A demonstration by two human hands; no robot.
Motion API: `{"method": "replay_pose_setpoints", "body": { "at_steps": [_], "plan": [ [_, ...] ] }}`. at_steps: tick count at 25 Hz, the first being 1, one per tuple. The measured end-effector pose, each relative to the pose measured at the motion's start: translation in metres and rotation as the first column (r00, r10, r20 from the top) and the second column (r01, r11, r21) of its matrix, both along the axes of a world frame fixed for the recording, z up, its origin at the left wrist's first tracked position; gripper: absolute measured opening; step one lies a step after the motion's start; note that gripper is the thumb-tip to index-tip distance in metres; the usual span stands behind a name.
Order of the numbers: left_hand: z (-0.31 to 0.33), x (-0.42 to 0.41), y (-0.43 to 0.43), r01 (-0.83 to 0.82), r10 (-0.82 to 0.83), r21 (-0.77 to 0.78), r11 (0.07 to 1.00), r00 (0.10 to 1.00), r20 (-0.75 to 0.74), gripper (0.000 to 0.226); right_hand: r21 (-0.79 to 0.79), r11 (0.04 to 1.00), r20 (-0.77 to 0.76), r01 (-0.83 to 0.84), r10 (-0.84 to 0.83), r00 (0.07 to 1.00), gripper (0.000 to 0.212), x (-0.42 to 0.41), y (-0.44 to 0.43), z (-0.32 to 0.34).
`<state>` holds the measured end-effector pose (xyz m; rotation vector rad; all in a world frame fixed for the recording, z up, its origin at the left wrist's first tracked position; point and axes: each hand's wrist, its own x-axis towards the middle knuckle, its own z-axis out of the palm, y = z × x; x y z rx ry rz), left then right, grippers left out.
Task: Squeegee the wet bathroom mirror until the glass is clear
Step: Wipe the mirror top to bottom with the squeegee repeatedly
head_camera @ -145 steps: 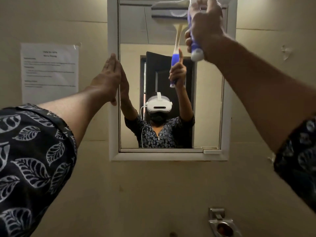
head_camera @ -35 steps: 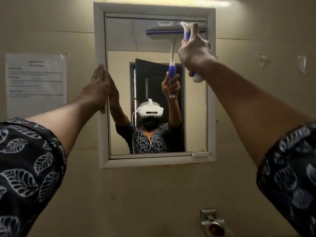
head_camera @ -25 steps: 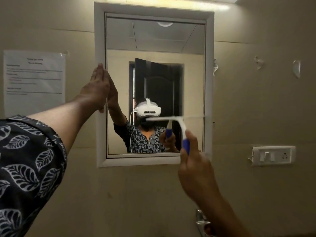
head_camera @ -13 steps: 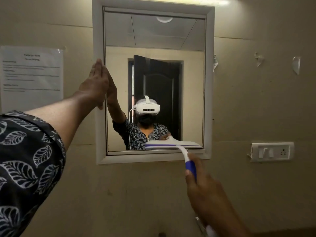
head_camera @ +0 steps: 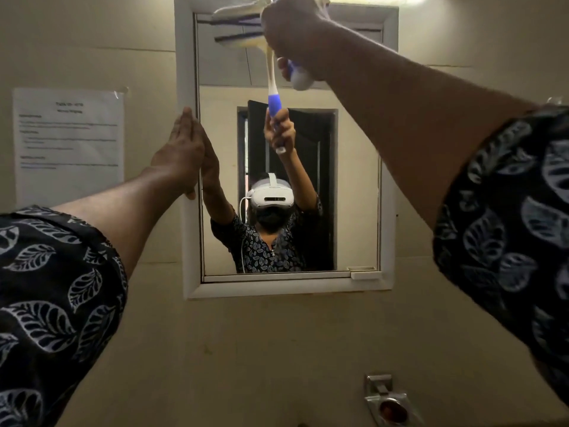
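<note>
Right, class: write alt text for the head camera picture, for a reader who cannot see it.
A person's right hand holds a squeegee at the top of a wall mirror, while the left hand rests flat on its frame.

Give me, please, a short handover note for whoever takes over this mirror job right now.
Right hand grips the squeegee handle, blade up at the mirror's top edge, left of middle; contact with the glass is unclear.
Left hand open, flat against the left frame.
Done: the glass below reflects sharply, no drops or streaks visible.
Left: pull the blade down, then check the top right, hidden behind the right arm.
</note>
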<state>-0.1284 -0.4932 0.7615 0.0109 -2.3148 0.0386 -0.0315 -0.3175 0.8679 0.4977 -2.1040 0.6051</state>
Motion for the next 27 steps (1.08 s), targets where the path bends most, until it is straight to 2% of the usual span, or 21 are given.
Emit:
{"method": "replay_pose_setpoints", "body": {
  "at_steps": [2,4,6,10,14,17,20,24,27],
  "plan": [
    [-0.001,0.002,0.000,0.018,-0.018,0.005,1.000,1.000,-0.001,0.125,0.020,0.998,-0.051,0.053,-0.051,0.997,0.018,-0.015,-0.008,-0.001],
    [-0.001,0.004,0.000,0.039,-0.039,0.020,0.999,0.999,-0.008,0.125,-0.067,0.998,-0.064,0.002,-0.006,0.998,0.039,-0.026,-0.009,-0.019],
    [-0.002,0.006,0.000,0.047,-0.047,0.028,0.999,0.999,-0.007,0.125,-0.125,0.992,-0.054,-0.019,0.012,0.998,0.049,-0.028,-0.008,-0.045],
    [-0.001,0.008,-0.001,0.057,-0.057,0.032,0.998,0.998,0.001,0.125,-0.182,0.981,0.059,-0.063,0.074,0.995,0.054,-0.020,-0.006,-0.105],
    [-0.002,0.005,-0.002,0.054,-0.054,0.022,0.998,0.999,-0.010,0.123,-0.229,0.964,0.183,-0.135,0.178,0.967,0.039,-0.004,-0.002,-0.192],
    [-0.001,0.002,-0.002,0.042,-0.042,0.015,0.999,0.999,-0.008,0.125,-0.290,0.950,0.361,-0.114,0.219,0.907,0.041,0.009,0.001,-0.257],
    [-0.001,-0.002,-0.002,0.031,-0.031,0.008,0.999,0.999,-0.012,0.126,-0.257,0.965,0.488,-0.046,0.171,0.856,0.050,0.016,0.004,-0.307],
    [-0.001,-0.004,-0.003,0.010,-0.010,-0.010,1.000,1.000,-0.008,0.129,-0.206,0.978,0.548,-0.021,0.133,0.826,0.056,0.016,0.002,-0.325],
    [-0.001,-0.003,-0.003,-0.001,0.001,-0.011,1.000,1.000,-0.003,0.127,-0.261,0.962,0.463,-0.077,0.194,0.865,0.051,0.026,0.007,-0.305]
  ]
}}
